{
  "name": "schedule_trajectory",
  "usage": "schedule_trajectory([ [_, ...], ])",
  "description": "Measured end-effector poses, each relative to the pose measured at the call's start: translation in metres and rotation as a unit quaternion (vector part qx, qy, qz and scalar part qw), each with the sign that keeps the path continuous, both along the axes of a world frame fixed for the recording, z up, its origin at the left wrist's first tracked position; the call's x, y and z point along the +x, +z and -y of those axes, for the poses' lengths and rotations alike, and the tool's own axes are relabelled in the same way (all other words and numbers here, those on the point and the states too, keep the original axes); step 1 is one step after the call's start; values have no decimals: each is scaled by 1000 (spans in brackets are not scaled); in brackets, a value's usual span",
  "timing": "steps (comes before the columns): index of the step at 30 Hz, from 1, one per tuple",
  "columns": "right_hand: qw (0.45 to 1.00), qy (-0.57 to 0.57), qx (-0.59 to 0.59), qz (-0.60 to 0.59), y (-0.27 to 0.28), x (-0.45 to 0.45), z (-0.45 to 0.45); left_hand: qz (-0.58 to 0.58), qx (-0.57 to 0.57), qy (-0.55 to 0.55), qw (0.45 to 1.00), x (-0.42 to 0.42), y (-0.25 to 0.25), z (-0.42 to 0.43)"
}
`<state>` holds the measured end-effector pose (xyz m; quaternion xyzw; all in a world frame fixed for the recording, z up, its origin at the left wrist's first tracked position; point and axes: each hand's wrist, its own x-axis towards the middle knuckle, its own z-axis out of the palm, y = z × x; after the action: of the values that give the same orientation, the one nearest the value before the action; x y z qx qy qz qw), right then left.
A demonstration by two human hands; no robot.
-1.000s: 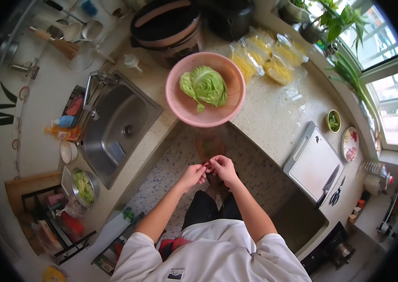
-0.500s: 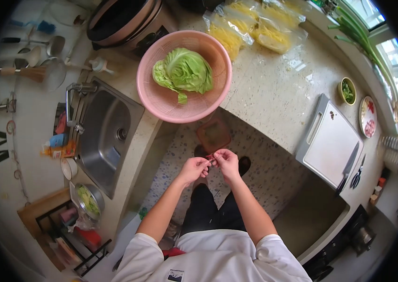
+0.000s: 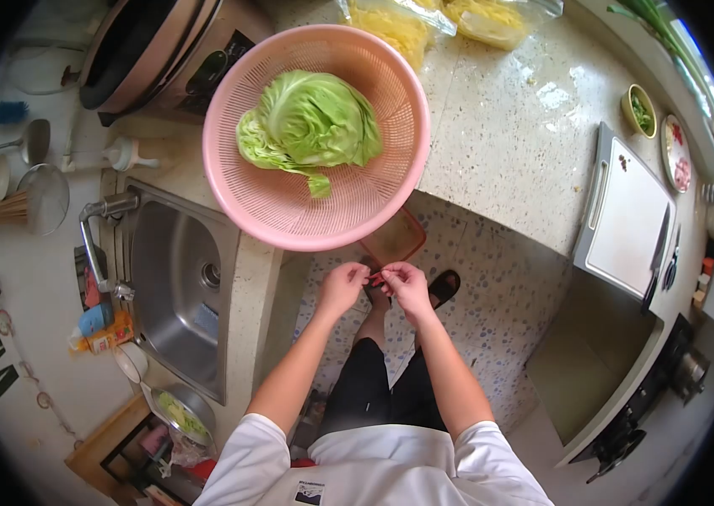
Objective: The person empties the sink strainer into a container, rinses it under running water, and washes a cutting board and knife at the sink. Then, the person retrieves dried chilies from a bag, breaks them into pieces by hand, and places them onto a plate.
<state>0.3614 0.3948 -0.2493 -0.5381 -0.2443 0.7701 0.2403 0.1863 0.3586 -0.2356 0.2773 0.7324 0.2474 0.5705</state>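
Over the floor in front of my body, my left hand [image 3: 342, 289] and my right hand [image 3: 407, 291] meet fingertip to fingertip. Both are closed in a pinch on a small, thin red thing [image 3: 376, 277], its kind too small to make out and partly covered by the fingers. Just beyond them stands a pink plastic colander [image 3: 215, 160] at the counter's corner. In it rests a green cabbage [image 3: 310, 122] with a loose leaf end hanging down. Beneath the colander's edge, an open bin with a reddish rim [image 3: 414, 223] sits on the floor.
A steel sink [image 3: 175, 337] with a tap lies to the left. At right are a white cutting board [image 3: 627, 211], a knife [image 3: 659, 253], scissors [image 3: 673, 261], a small bowl of chopped greens [image 3: 641, 114] and a plate [image 3: 676, 152]. Yellow-filled bags [image 3: 492, 21] lie at the back.
My view has shifted forward, so the colander and cabbage look larger and nearer. Both hands keep pinching the small red thing, fingers slightly rearranged.
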Motion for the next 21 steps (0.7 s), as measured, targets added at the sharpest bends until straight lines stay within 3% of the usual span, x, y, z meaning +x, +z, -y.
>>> schedule_trajectory([
  [2,1000,-8,5,22,-9,-4,3,-9,-29,-80,996,4,-6,-9],
  [5,999,-32,3,36,-22,-7,5,125,-55,5,991,13,-17,-11],
  [8,998,-45,5,46,-36,-4,8,166,-95,30,981,17,-25,-8],
  [11,998,-54,-17,36,-45,-2,12,122,-114,-30,985,20,-29,-8],
  [14,993,-93,-57,54,-43,0,11,81,-139,-1,987,27,-35,-11],
  [18,979,-148,-66,120,-60,1,23,-80,-97,-102,987,30,-47,-10],
  [21,988,-80,-52,118,-65,2,29,-147,-70,-155,974,34,-55,-7],
])
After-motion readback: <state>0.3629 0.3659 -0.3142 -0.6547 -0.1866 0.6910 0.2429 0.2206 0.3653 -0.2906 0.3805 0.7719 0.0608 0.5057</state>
